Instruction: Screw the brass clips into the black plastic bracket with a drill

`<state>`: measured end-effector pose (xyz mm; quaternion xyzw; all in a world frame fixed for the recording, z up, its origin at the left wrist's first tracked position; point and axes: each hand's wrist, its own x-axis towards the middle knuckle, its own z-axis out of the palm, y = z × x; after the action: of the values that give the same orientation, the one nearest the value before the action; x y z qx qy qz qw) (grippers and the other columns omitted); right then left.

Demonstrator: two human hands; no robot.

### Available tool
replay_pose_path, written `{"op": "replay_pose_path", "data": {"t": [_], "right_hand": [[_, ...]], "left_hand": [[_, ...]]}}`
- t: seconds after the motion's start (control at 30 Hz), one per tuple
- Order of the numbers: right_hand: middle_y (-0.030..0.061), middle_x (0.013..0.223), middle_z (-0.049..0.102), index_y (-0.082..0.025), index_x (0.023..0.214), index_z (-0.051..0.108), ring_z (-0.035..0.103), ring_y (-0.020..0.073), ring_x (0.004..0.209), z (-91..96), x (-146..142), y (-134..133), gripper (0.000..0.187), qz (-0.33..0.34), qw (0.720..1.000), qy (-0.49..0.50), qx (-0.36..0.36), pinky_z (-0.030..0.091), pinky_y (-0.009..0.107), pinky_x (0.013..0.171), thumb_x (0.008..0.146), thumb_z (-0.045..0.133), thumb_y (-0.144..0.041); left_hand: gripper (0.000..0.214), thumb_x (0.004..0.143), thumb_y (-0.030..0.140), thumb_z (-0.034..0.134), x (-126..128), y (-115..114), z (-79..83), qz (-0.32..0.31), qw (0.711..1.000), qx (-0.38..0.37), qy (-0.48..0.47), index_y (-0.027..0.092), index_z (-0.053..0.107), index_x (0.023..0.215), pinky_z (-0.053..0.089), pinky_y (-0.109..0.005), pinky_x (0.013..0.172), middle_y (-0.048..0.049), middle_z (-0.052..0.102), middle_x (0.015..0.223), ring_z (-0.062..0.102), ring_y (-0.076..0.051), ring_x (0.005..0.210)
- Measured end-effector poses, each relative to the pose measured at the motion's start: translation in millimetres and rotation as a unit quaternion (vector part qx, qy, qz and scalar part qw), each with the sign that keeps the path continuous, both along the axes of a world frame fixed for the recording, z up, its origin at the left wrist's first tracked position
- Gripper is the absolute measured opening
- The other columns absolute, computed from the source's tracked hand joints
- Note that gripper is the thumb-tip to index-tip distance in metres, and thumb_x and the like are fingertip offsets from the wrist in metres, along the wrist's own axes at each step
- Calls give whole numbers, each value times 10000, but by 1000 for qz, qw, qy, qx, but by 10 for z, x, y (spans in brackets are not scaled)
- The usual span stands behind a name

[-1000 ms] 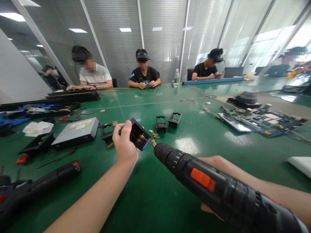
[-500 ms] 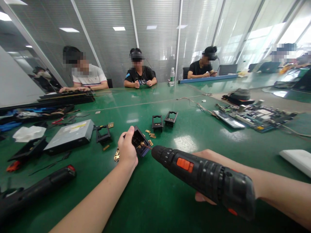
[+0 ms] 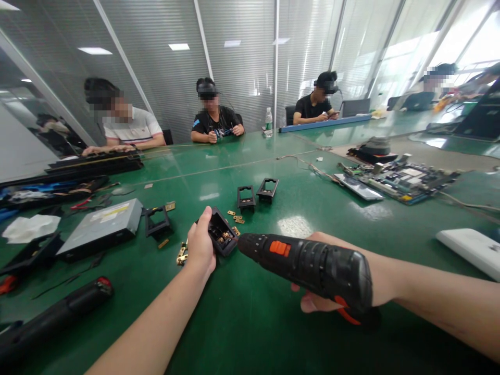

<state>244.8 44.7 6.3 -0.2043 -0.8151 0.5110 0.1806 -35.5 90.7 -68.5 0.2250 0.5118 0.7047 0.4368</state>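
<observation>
My left hand point(image 3: 202, 242) grips a black plastic housing point(image 3: 222, 221) by its left side, tilted so its open inside faces right and up. Brass contacts show inside it. My right hand point(image 3: 316, 299) is wrapped round a black and orange cordless screwdriver point(image 3: 300, 258), its nose pointing left at the housing. The bit's tip reaches the housing's inside near the brass parts; the exact contact is too small to tell. Small brass plates point(image 3: 236, 216) lie just beyond the housing, and more brass pieces point(image 3: 182, 253) lie left of my left hand.
Two black frames point(image 3: 246, 198) stand behind the housing, another frame point(image 3: 157, 222) to the left. A disc drive point(image 3: 103, 226), a black cylindrical tool point(image 3: 58, 312), a circuit board point(image 3: 410, 177) and a white box point(image 3: 471, 250) surround the work area on the green table point(image 3: 242, 323). Several people sit across.
The view has shifted slightly, so the scene sits further left. The screwdriver has tilted to a flatter angle, its rear end higher, with its nose still at the housing.
</observation>
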Motion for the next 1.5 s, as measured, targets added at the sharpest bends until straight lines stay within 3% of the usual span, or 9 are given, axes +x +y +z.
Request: {"op": "replay_pose_path", "data": {"t": [0.17,0.3,0.43,0.67,0.83,0.93,1.07,1.3,1.5], "right_hand": [[47,890,747,-165,1043,716,710,203,802,-175,26,46,447,-45,991,14,-124,586,330,746,709,885,-408],[92,1006,750,-144,1030,723,729,257,958,-203,57,70,523,-85,968,4,-236,600,421,881,645,937,-424],[107,1016,757,-120,1061,706,736,210,906,-176,95,112,528,-65,953,23,-295,612,359,838,639,943,-332],[93,979,734,-127,1015,686,712,206,852,-178,81,38,387,-78,965,14,-250,608,349,783,717,853,-307],[97,1052,726,-144,1065,706,706,245,1008,-171,80,25,511,-80,977,-29,-196,583,382,907,703,907,-444],[107,1060,726,-143,1151,666,725,223,929,-93,87,25,648,-63,965,-64,-245,599,389,877,695,911,-533],[39,773,705,-139,1065,635,716,163,673,-7,64,-22,624,-16,943,-92,-321,592,275,642,731,861,-615],[-45,682,655,-199,1138,651,655,149,602,-190,85,-98,632,-85,949,-59,-297,550,248,571,603,936,-377],[10,738,706,-174,874,723,682,184,719,-340,121,-84,210,-56,960,-24,-274,577,307,727,684,750,-259]], "left_hand": [[519,740,610,799,-32,31,-30,1,999,10,37,170,660,976,622,-434,669,-73,717,815,715,-264,688],[506,739,609,800,-43,28,-42,3,999,6,41,168,667,949,623,-444,673,-82,719,827,720,-275,707],[462,747,581,810,-22,7,-35,6,999,9,45,174,672,915,621,-427,691,-72,712,831,723,-263,718],[462,720,550,843,-1,12,-1,29,999,-5,12,171,690,934,618,-397,704,-67,733,840,717,-236,697],[500,705,579,841,-24,28,5,20,1000,-19,11,164,700,945,619,-407,672,-79,741,815,728,-257,683],[497,711,581,836,-33,25,-4,19,999,-25,14,161,706,943,619,-405,668,-77,736,787,723,-254,666],[513,708,599,840,-35,27,-45,10,999,-17,28,161,714,944,623,-407,679,-85,747,812,732,-260,700],[484,735,597,819,-15,34,-17,12,999,-27,16,157,734,917,614,-368,659,-76,742,776,722,-242,665],[433,746,560,825,-45,41,58,26,998,-54,37,152,735,859,586,-333,588,-57,717,711,687,-216,582]]}}
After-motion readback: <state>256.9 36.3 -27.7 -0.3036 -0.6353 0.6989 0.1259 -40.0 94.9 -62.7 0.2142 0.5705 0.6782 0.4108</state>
